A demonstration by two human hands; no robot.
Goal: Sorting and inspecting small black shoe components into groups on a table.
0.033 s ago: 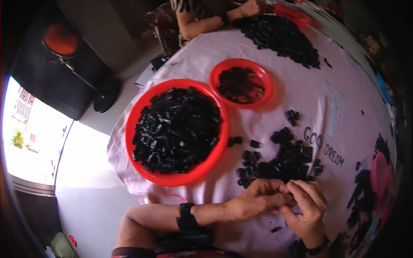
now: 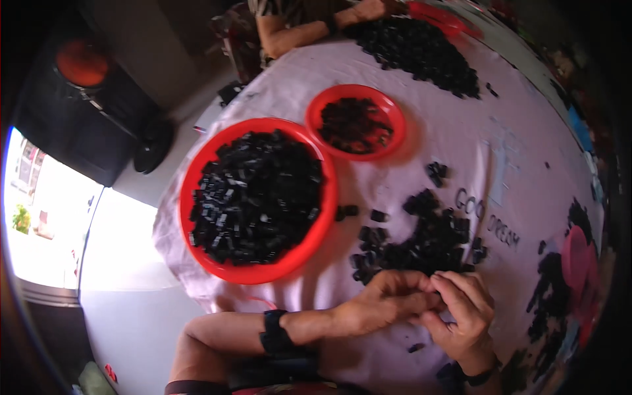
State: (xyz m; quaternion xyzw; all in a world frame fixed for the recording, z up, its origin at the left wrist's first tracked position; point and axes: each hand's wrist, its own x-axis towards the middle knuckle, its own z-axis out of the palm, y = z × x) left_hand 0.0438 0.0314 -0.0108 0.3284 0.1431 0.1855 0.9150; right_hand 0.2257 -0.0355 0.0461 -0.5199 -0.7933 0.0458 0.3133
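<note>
My left hand and my right hand meet over the near side of the table, fingertips pinched together. Whatever they hold between them is too small and hidden to make out. Just beyond the fingers spreads a loose pile of small black pieces, stubby and block-like. To the left stands a large red basin heaped with similar black pieces. A smaller red bowl touches its far right side and holds a thinner layer of dark bits. One dark piece lies below my hands.
A pink cloth with printed lettering covers the table. Across it, another person's forearm rests by a big black heap. More black pieces and a pink container lie at the right. A pedestal stand is on the floor.
The whole view has shifted slightly, so the table and basins sit a little farther left. My hands stay pinched together in nearly the same place.
</note>
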